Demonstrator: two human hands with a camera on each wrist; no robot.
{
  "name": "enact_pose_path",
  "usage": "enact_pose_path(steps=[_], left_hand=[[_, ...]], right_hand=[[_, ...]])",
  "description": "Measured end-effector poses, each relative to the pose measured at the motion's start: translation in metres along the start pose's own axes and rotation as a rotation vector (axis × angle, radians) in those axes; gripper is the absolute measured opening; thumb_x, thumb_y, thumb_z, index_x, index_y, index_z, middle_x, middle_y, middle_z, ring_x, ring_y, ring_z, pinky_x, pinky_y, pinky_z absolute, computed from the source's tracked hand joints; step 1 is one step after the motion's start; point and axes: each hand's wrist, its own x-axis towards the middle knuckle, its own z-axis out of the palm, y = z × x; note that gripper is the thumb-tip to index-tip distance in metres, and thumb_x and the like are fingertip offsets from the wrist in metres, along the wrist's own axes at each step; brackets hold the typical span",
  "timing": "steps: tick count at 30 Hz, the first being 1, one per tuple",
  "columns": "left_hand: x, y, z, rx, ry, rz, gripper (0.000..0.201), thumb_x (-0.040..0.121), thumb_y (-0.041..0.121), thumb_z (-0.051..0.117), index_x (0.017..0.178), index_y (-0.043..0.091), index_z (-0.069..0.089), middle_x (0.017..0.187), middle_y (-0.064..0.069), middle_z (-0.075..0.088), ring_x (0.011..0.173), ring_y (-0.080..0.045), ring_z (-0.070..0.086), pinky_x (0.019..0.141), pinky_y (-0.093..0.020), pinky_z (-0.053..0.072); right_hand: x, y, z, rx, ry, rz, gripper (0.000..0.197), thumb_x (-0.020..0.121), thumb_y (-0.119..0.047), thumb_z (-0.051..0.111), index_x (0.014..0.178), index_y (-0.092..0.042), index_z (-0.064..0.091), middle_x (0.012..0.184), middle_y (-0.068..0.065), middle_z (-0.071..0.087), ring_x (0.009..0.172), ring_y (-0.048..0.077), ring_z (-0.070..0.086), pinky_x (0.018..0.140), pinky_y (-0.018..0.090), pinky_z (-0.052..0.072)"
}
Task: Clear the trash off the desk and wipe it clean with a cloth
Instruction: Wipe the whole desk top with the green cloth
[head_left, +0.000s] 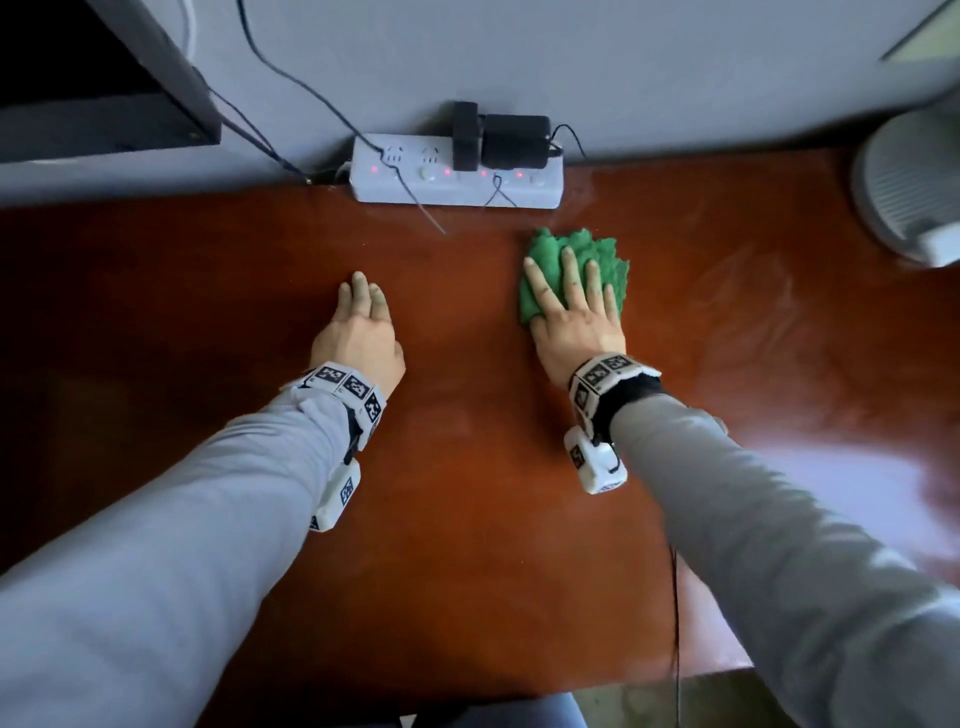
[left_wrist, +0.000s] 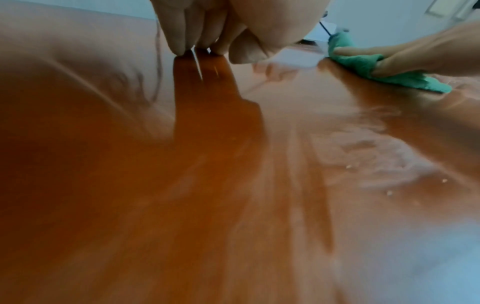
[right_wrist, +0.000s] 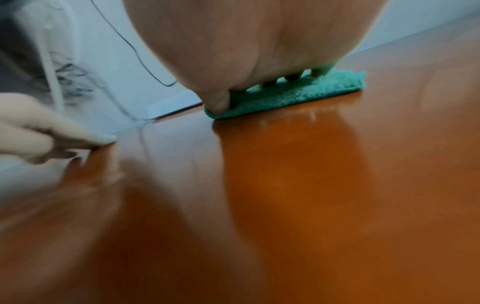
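- Head view: wiping step under way, by the look of it; no trash in sight on the shiny red-brown wooden desk (head_left: 467, 519).
- Soft, fluffy green cloth (head_left: 597, 254), bunched up, flat on the desk near the back, just in front of the long white plastic power strip (head_left: 457, 179) by the wall.
- Right hand (head_left: 571, 317) pressed flat on the cloth, fingers straight and spread, not curled round it.
- Left hand (head_left: 358, 327) apart from the cloth, fingers straight, tips down on bare wood, holding nothing.
- Round grey fan (head_left: 906, 192) at the far right edge.
- Left wrist view: left fingertips (left_wrist: 179, 49) touching the glossy wood; pale cloudy smears (left_wrist: 363, 144) and tiny white crumbs (left_wrist: 389, 193) on the desk, so more wiping probably needed there.
- Cloth (left_wrist: 363, 63) under the right hand (left_wrist: 415, 53), off to the side.
- Right wrist view: cloth (right_wrist: 298, 96) nubby and thin, squashed flat under the palm; wood smooth like a mirror.
- Next, most likely: firm flat push of the cloth over the smeary part, kept off the thin black cords (right_wrist: 135, 53).
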Motion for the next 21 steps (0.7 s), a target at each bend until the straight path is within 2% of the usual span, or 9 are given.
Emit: enact_pose_path(steps=[4,7,12,16,21], left_hand=[[0.010,0.035,0.000,-0.034,0.050,0.117,0.067,0.096,0.018,0.047,0.155,0.004,0.019,0.165,-0.009,0.007,0.151,-0.025,0.012,0.111,-0.036,0.036],[0.017,0.056,0.000,-0.067,0.071,0.160,0.066,0.096,0.016,0.046,0.155,0.004,0.019,0.165,-0.009,0.006,0.152,-0.024,0.011,0.116,-0.035,0.031],[0.020,0.075,-0.002,-0.079,0.075,0.106,0.068,0.094,0.013,0.048,0.154,0.002,0.019,0.164,-0.014,0.008,0.151,-0.027,0.012,0.116,-0.036,0.033],[0.022,0.077,-0.005,-0.050,0.069,0.103,0.067,0.092,0.009,0.047,0.154,0.002,0.022,0.163,-0.015,0.013,0.150,-0.028,0.017,0.111,-0.037,0.036],[0.025,0.079,-0.008,-0.012,0.041,0.097,0.067,0.094,0.012,0.045,0.154,0.003,0.018,0.164,-0.016,0.009,0.151,-0.028,0.015,0.113,-0.036,0.033]], right_hand=[[0.026,0.058,-0.024,0.089,0.009,0.197,0.068,0.095,-0.037,0.033,0.153,-0.046,-0.002,0.164,0.003,-0.009,0.150,0.035,-0.005,0.121,0.052,0.003],[0.042,0.068,-0.037,0.129,-0.027,0.272,0.067,0.095,-0.035,0.032,0.153,-0.044,0.000,0.164,0.005,-0.010,0.149,0.038,-0.006,0.120,0.054,0.002],[0.033,0.037,-0.023,0.061,0.003,0.071,0.068,0.095,-0.035,0.033,0.153,-0.044,-0.002,0.164,0.003,-0.011,0.149,0.037,-0.008,0.120,0.054,0.001],[0.062,0.033,-0.030,0.071,-0.005,0.077,0.068,0.096,-0.034,0.029,0.152,-0.046,-0.007,0.163,0.000,-0.015,0.149,0.034,-0.012,0.120,0.052,-0.003],[0.107,0.031,-0.051,0.102,-0.031,0.099,0.066,0.095,-0.032,0.028,0.153,-0.043,-0.002,0.164,0.002,-0.010,0.149,0.034,-0.011,0.120,0.054,-0.002]])
